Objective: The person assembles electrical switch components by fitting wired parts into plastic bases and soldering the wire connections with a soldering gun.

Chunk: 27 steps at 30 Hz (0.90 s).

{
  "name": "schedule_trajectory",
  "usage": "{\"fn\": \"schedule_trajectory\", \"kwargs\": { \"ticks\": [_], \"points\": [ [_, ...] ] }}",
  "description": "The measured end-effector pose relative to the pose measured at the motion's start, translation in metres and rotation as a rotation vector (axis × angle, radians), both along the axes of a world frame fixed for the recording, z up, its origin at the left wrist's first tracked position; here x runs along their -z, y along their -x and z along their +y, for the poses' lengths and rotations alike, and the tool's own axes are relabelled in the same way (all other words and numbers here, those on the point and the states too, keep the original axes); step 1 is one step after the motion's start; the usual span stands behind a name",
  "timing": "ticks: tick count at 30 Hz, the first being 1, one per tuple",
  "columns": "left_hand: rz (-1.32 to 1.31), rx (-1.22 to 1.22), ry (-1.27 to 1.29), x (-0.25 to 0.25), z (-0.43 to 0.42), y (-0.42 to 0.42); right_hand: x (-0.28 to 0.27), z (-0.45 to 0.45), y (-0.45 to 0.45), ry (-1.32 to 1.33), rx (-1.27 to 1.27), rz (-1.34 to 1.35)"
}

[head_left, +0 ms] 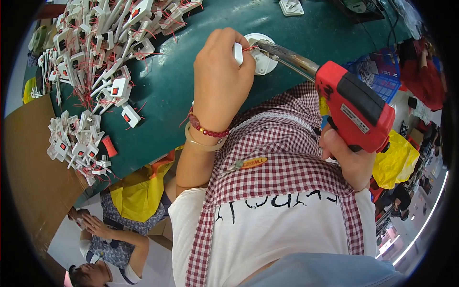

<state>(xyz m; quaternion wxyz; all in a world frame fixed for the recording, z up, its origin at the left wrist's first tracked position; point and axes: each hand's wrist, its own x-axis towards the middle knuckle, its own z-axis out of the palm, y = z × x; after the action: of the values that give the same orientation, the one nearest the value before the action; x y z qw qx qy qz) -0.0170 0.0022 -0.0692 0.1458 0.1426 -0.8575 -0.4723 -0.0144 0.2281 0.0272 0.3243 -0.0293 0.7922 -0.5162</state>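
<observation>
My left hand (224, 64) is closed on a small white plastic piece (238, 53) with thin red wires, held above the green table. In my right hand (351, 158) is the handle of a red and black soldering gun (354, 103). Its long metal barrel points left, and the tip is at the red wires beside my left fingertips. Whether the tip touches them I cannot tell. Behind the tip lies a round white plastic disc (266, 64) on the table, partly covered by the barrel and my left hand.
Many white plastic parts with red wires (103, 43) are heaped at the left of the green table (205, 14). A smaller pile (79, 143) lies near a cardboard sheet (33, 158). A white square part (291, 7) sits at the back. Another person (112, 253) works at lower left.
</observation>
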Motion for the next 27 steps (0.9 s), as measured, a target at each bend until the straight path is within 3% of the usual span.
{"fn": "schedule_trajectory", "kwargs": {
  "ticks": [11, 16, 27],
  "points": [
    [0.019, 0.009, 0.045, 0.001, -0.002, 0.0, -0.004, 0.004, -0.005, 0.013, -0.009, 0.067],
    [0.044, 0.012, 0.044, 0.002, 0.0, 0.0, 0.0, -0.004, -0.01, 0.083, 0.19, 0.169],
    [0.029, 0.024, 0.041, 0.001, -0.001, 0.0, 0.017, -0.012, 0.005, 0.196, 0.303, 0.151]
  ]
}}
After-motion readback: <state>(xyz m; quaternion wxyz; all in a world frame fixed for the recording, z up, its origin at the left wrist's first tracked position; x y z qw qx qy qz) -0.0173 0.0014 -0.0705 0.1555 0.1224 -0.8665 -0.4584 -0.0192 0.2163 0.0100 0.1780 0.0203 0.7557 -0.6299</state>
